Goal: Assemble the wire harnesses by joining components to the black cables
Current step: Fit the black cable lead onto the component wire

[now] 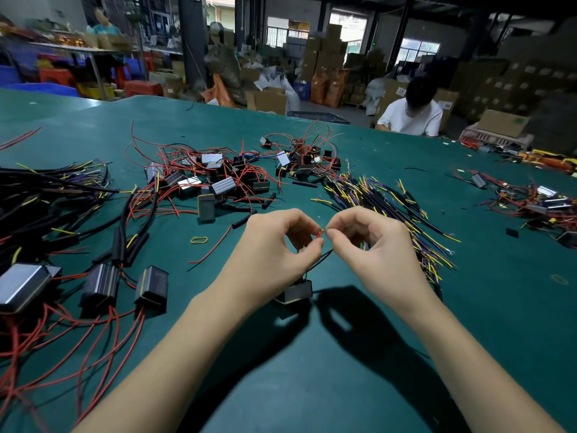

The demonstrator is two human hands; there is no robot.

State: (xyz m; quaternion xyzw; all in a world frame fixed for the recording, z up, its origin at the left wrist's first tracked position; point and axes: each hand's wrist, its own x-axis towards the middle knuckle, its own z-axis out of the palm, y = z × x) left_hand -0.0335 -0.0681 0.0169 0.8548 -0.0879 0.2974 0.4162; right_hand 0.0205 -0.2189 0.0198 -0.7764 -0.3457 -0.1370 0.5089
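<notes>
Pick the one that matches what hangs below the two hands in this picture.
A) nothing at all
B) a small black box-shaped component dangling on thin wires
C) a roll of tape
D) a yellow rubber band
B: a small black box-shaped component hangs on thin wires just above the green table mat, below the left hand and right hand, which pinch a red wire end between them.

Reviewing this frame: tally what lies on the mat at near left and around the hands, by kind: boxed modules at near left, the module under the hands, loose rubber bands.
Boxed modules at near left: 3
Module under the hands: 1
Yellow rubber bands: 2
Total: 6
</notes>
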